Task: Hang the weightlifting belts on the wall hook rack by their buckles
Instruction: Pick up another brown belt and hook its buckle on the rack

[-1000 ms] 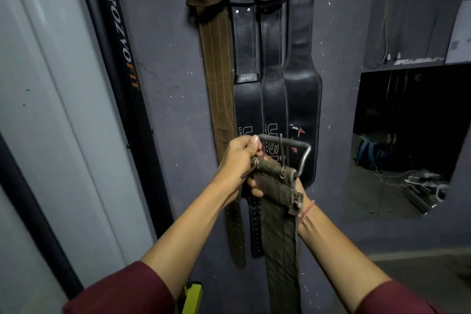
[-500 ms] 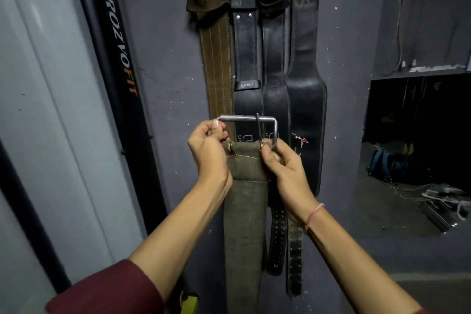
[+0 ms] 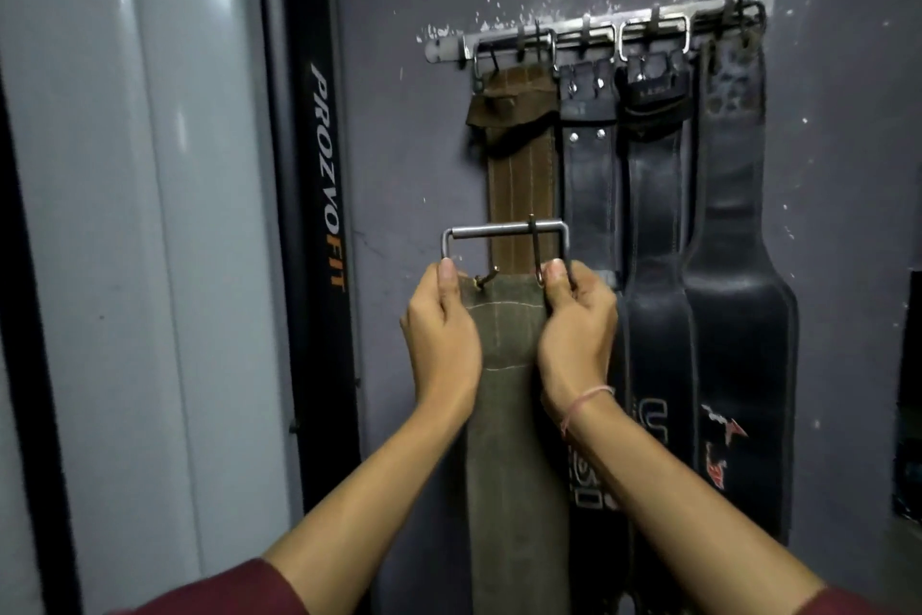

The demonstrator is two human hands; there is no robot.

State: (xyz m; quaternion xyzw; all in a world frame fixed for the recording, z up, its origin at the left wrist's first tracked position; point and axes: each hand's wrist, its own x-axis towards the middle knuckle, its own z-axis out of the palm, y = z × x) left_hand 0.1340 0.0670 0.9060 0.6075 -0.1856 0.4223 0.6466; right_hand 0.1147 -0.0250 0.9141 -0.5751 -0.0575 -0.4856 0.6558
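Observation:
I hold an olive-green belt (image 3: pixel 504 395) upright in front of the wall, its steel buckle (image 3: pixel 504 231) on top. My left hand (image 3: pixel 441 340) grips the belt's top left corner under the buckle. My right hand (image 3: pixel 574 335) grips the top right corner and the buckle's right leg. The buckle is well below the metal hook rack (image 3: pixel 598 33), which is fixed high on the wall. From the rack hang a brown belt (image 3: pixel 521 175) and three black belts (image 3: pixel 663 195) by their buckles.
A black upright post with PROZVOFIT lettering (image 3: pixel 327 175) stands left of the rack. A grey panel (image 3: pixel 149 215) fills the left side. The purple-grey wall (image 3: pixel 399 140) shows bare left of the hanging belts. A dark opening (image 3: pixel 910 405) sits at the right edge.
Both hands turned the buckle upright and lifted the olive belt higher and leftward, spread flat. The view tilted up, so the whole rack now shows.

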